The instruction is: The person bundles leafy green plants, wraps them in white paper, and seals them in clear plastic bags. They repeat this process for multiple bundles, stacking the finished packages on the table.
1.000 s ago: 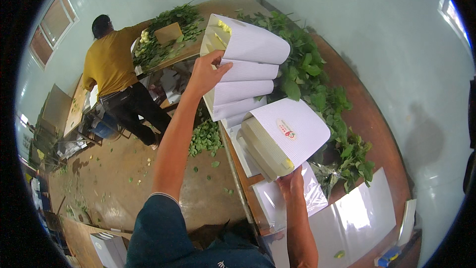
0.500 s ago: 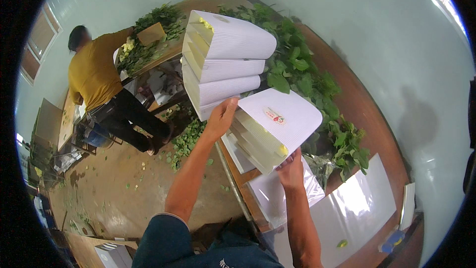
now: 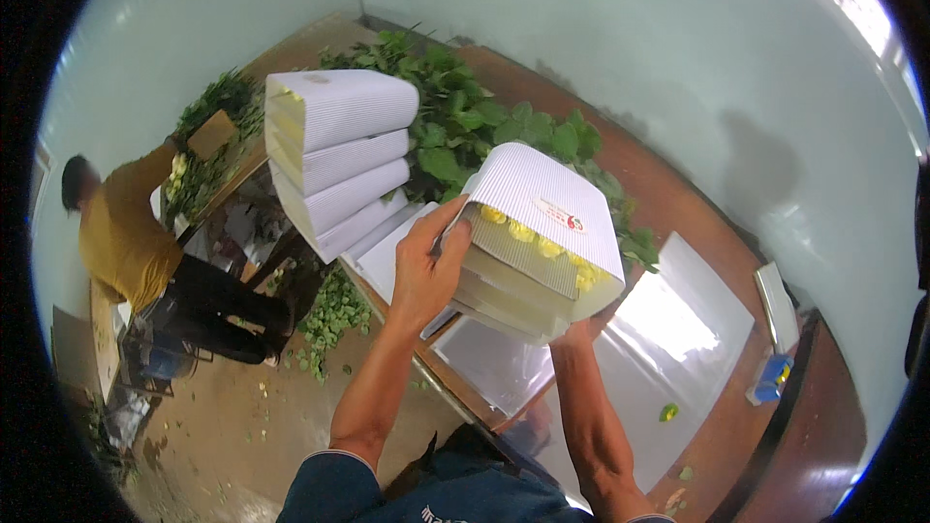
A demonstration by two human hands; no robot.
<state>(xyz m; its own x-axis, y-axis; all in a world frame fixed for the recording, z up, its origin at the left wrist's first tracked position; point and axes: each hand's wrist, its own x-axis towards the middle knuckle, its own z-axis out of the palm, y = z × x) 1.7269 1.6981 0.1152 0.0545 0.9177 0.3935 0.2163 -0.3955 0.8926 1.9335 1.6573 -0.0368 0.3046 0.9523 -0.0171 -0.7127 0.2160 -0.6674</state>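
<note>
Between my two hands is a flower bundle wrapped in white corrugated card [image 3: 557,184], tilted so its end faces me. Yellow flower heads, probably roses, [image 3: 548,248] show in a row under the top layer of card, with more card layers below. My left hand [image 3: 426,266] grips the bundle's left edge, thumb toward me. My right hand [image 3: 579,331] supports the lower right corner; its fingers are mostly hidden behind the card. To the left, a stack of similar wrapped bundles [image 3: 358,111] stands on the table, with green leafy stems [image 3: 465,116] behind it.
A clear plastic sheet [image 3: 668,329] covers the brown table's right part, beside a small blue box [image 3: 772,380] and a white strip-like block [image 3: 776,305]. At far left, a person in a mustard shirt [image 3: 131,228] works at another table. Leaves [image 3: 334,320] litter the floor.
My view has swung to the right. The held bundle has been turned and tipped up, so its row of yellow flowers now shows more. My left hand has shifted onto its left edge.
</note>
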